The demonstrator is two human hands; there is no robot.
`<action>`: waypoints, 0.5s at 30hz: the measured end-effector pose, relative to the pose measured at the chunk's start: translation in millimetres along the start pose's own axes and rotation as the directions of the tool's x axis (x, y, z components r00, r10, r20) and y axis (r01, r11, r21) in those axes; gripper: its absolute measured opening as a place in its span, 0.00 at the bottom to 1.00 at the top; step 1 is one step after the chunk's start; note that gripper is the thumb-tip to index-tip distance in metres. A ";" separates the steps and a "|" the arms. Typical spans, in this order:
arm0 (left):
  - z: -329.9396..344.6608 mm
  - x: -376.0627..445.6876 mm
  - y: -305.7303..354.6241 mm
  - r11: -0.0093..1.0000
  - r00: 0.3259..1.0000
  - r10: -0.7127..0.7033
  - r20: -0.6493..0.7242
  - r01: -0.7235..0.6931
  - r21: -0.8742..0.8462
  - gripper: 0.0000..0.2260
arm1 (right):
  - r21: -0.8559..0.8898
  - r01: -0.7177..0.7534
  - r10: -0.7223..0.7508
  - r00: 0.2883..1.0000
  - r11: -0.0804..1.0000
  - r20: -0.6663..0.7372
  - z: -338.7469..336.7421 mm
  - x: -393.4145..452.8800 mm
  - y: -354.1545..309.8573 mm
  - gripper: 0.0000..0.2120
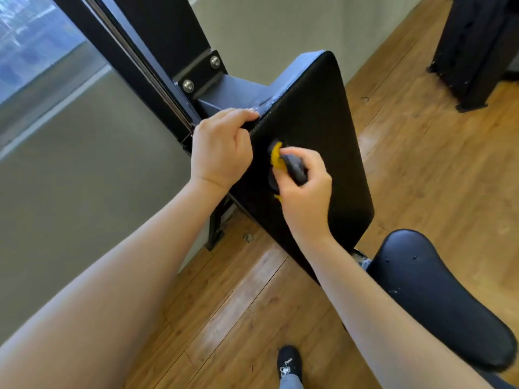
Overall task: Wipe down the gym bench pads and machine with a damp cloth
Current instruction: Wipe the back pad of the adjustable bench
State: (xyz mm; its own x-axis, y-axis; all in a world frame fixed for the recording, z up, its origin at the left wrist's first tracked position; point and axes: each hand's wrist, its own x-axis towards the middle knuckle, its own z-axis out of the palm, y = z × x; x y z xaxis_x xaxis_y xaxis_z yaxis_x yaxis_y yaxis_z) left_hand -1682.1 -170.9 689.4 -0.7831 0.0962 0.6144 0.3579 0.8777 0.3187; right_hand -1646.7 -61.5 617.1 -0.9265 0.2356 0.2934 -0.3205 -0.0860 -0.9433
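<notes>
A black upright back pad (320, 113) stands in the middle of the view, bolted to a dark machine frame (174, 43). My left hand (222, 147) grips the pad's left edge, fingers curled over its side. My right hand (303, 192) holds a bunched yellow and grey cloth (283, 161) and presses it against the pad's face near the left edge. A black seat pad (438, 299) lies lower right, under my right forearm.
A steel bracket with two bolts (200, 73) joins the frame to the pad arm. Wooden floor (247, 310) runs below. A grey wall and a window (36, 51) stand at left. Another dark machine (477, 49) stands at top right. My shoe (289, 362) shows at the bottom.
</notes>
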 end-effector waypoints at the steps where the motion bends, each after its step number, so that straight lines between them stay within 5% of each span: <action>1: -0.5 0.4 -0.1 1.000 1.000 -0.014 0.002 0.014 -0.009 0.21 | -0.007 0.133 -0.133 0.991 0.991 0.030 12.0 9.4 -10.0 0.06; 5: -0.9 -0.9 0.5 1.000 1.000 -0.021 -0.004 0.021 -0.020 0.21 | -0.142 0.373 -0.366 0.928 0.917 0.073 30.3 17.5 2.6 0.05; 8: 1.3 -1.8 -1.1 1.000 1.000 -0.003 -0.006 0.003 0.003 0.20 | -0.203 0.382 -0.373 0.924 0.902 0.084 10.8 -3.8 46.2 0.05; 11: 3.6 -2.7 -2.7 1.000 1.000 -0.002 -0.019 0.002 0.004 0.20 | -0.277 0.276 -0.256 0.961 0.920 0.108 -15.8 -37.4 97.7 0.09; 15: 5.1 -3.7 -4.6 1.000 0.999 0.010 -0.038 -0.009 0.014 0.19 | -0.407 -0.059 0.100 0.992 0.912 0.081 -50.6 -80.5 149.1 0.13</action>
State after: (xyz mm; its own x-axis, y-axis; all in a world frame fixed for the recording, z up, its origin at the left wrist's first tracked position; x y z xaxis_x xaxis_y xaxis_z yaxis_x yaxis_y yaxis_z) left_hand -1683.4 -172.9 682.0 -0.7596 0.0870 0.6446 0.3582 0.8831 0.3029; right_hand -1609.9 -44.3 444.9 -0.9669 0.1470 0.2086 -0.1571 0.3014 -0.9405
